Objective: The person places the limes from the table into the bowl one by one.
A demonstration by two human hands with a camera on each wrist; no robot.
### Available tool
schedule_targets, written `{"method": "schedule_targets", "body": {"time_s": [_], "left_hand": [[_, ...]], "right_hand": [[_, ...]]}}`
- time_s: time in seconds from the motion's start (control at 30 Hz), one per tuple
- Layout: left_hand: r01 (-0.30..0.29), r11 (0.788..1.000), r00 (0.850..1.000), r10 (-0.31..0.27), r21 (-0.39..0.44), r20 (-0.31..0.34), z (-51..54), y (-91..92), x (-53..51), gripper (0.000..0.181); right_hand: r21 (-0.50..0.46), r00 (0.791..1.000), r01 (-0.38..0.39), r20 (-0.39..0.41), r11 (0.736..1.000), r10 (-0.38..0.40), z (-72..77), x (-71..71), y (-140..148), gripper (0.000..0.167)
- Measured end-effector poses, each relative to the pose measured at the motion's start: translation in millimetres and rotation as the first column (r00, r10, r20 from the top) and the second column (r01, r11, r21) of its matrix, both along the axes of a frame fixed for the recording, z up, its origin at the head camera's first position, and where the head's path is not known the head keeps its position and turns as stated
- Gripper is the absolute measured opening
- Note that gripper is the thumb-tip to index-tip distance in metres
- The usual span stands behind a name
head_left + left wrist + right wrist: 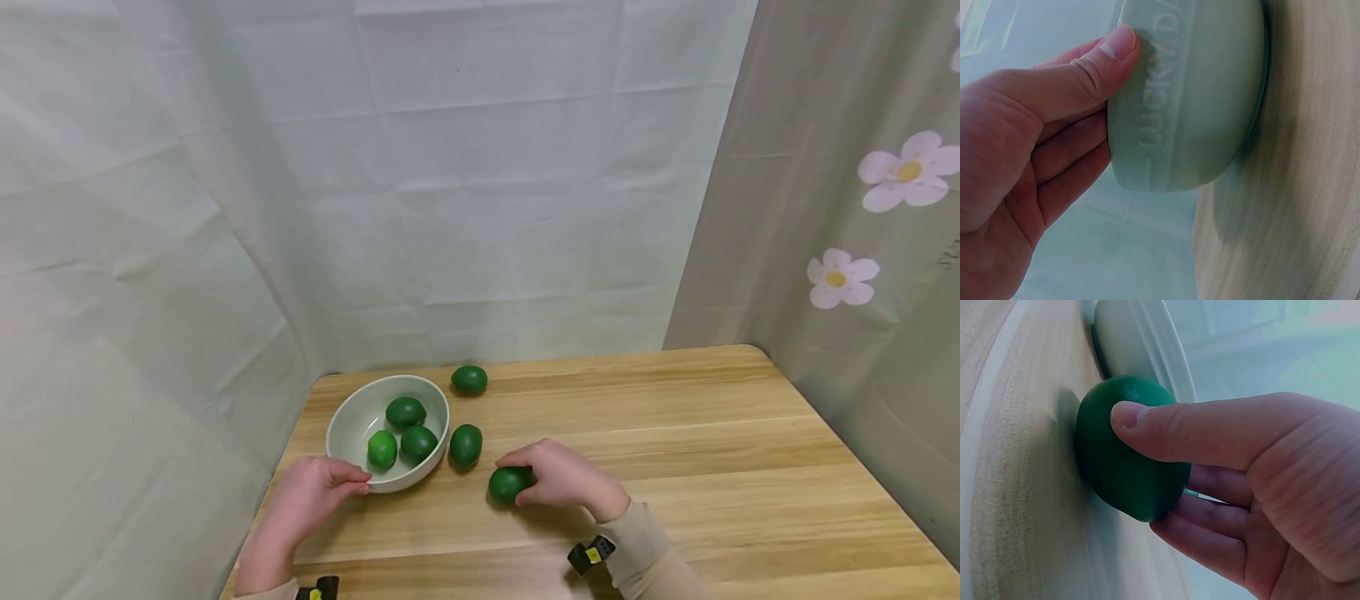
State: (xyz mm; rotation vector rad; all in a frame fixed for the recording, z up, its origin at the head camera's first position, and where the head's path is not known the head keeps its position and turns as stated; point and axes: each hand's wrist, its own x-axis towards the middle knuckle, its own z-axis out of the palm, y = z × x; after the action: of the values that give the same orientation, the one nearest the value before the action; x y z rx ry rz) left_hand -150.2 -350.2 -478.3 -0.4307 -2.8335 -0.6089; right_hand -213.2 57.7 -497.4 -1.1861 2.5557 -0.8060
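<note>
My left hand [309, 497] pinches the near left rim of a pale green bowl [347, 425], thumb on the outer wall by the raised lettering [1159, 81] in the left wrist view. Inside the bowl lie two dark green oval fruits [406, 412] and a brighter green one [382, 449]. To the bowl's right, my right hand [562, 477] grips another dark green oval fruit [507, 486] between thumb and fingers, low at the tabletop. In the right wrist view the thumb lies across that fruit [1125, 462]; whether it touches the wood I cannot tell.
One dark green oval fruit [467, 447] lies just right of the bowl, and another [470, 380] sits near the table's back edge. The wooden table [675, 433] extends to the right. Pale curtains [487, 183] hang behind and at the sides.
</note>
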Motion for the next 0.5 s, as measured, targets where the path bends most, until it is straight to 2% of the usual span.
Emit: {"method": "schedule_targets", "body": {"time_s": [0.23, 0.5], "left_hand": [[-0.005, 1.0, 1.0, 0.005, 0.004, 0.009, 1.2, 1.0, 0.1, 0.011], [0.007, 1.0, 1.0, -0.007, 0.009, -0.017, -0.3, -0.1, -0.2, 0.011]], "right_hand": [[0.0, 1.0, 0.003, 0.001, 1.0, -0.003, -3.4, -2.6, 1.5, 0.052], [-0.005, 1.0, 0.011, 0.013, 1.0, -0.011, -3.9, -3.5, 0.9, 0.051]]}}
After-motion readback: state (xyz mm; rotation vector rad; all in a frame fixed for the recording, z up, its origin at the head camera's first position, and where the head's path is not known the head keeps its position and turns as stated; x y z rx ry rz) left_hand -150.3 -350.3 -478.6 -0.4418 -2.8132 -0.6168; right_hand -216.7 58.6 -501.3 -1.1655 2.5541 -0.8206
